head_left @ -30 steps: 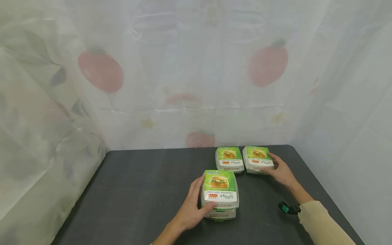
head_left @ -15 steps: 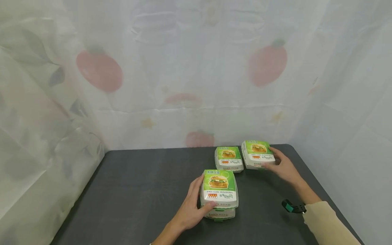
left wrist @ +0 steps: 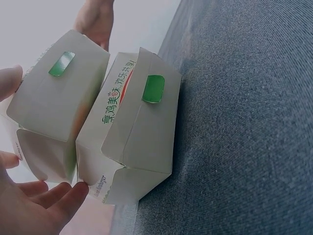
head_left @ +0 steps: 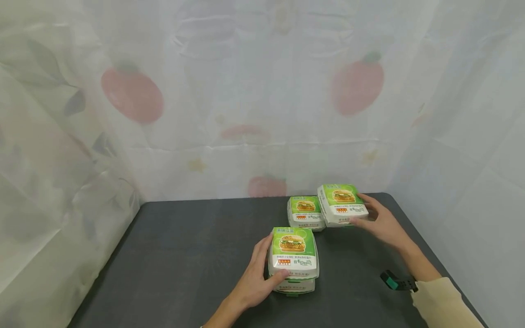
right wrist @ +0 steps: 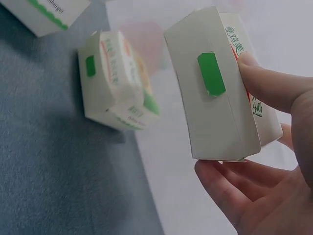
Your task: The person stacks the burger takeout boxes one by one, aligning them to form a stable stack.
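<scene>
Near the middle of the table two burger boxes stand stacked, the upper burger box (head_left: 294, 250) on the lower burger box (head_left: 296, 286). My left hand (head_left: 252, 280) grips the upper one by its left side, thumb on its front; in the left wrist view fingertips also reach the lower box (left wrist: 132, 117). With thumb and fingers, my right hand (head_left: 381, 223) holds another burger box (head_left: 342, 205) by its right side. That box is off the table in the right wrist view, bottom slightly tilted. Beside it a fourth burger box (head_left: 306, 213) sits at the back.
The dark grey table (head_left: 197, 255) ends at a white curtain (head_left: 205, 91) with a faded fruit print, behind and at both sides. A dark band with a green part (head_left: 392, 280) is at my right wrist, by the cream sleeve (head_left: 440, 300).
My right hand has lifted its burger box off the table and carried it slightly left, toward the box at the back. My left hand and the stack have stayed in place.
</scene>
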`<action>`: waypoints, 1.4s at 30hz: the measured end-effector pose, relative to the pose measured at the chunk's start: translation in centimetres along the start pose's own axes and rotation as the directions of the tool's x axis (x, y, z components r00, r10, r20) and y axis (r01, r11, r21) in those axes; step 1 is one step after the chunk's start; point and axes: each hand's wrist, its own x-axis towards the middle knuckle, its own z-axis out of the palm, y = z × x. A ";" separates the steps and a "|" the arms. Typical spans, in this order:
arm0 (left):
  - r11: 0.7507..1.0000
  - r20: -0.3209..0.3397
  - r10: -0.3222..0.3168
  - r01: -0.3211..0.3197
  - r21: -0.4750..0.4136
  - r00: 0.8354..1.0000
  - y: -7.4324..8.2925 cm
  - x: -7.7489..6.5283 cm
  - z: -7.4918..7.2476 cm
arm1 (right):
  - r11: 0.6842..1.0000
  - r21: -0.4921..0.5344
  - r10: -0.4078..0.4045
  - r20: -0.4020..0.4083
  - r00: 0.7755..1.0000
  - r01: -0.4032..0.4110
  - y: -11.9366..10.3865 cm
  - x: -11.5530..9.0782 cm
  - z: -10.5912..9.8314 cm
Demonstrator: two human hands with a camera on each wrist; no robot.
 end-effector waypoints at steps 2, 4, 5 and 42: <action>1.000 0.001 0.001 -0.001 0.000 1.000 0.0 0.0 0.0 | 1.000 0.016 -0.015 0.009 1.000 0.015 -0.4 -0.2 -0.1; 1.000 0.001 0.001 -0.001 0.002 1.000 0.0 0.0 0.0 | 0.998 0.044 -0.036 0.023 0.999 0.035 -0.8 -0.4 -0.2; 1.000 0.001 0.001 -0.001 0.003 1.000 0.0 0.0 0.0 | 0.997 0.060 -0.047 0.029 0.998 0.046 -1.0 -0.5 -0.2; 1.000 -0.003 0.008 -0.008 0.029 1.000 -0.2 -0.3 -0.1 | 0.950 0.281 -0.222 0.297 0.929 0.137 -6.1 -1.8 3.6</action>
